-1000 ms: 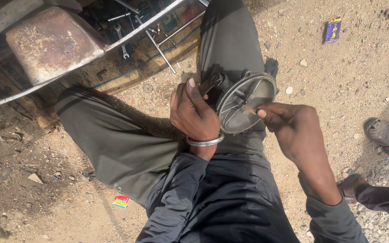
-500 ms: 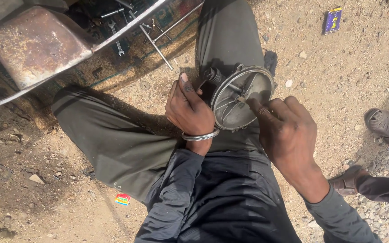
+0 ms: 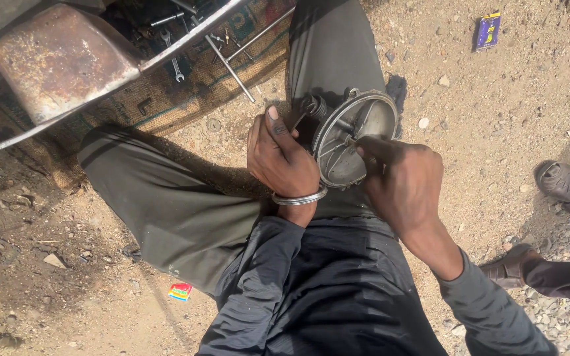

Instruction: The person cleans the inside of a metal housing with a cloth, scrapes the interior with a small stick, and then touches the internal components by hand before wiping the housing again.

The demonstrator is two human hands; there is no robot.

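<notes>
My left hand (image 3: 282, 158) grips the round metal cover (image 3: 354, 138) by its rim; stiff, probably weighty; right hand (image 3: 404, 184) pinches a thin tool inside it.

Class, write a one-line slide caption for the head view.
Left hand steadies a round metal housing on the lap; right hand works inside it.

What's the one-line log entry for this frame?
left hand: steadies round metal housing on lap | right hand: works thin tool inside it | wrenches on sacking nearby
</notes>
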